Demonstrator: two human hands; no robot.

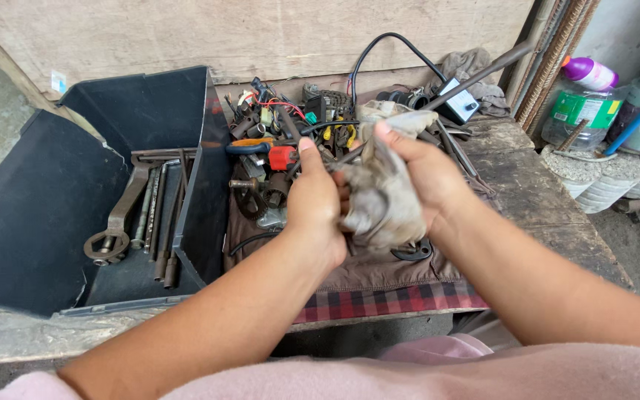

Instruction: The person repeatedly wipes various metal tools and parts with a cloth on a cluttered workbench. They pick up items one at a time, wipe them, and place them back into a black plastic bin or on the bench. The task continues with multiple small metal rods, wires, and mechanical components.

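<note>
A grimy grey rag [381, 200] is bunched between both hands above the counter [527, 192], the right hand [427, 178] closed over its top and the left hand [312, 204] gripping its side. Behind it lies a heap of rusty tools and wires [290, 141]; to the left, a dark plastic bin [112, 185] holds a large wrench [118, 222] and rods.
</note>
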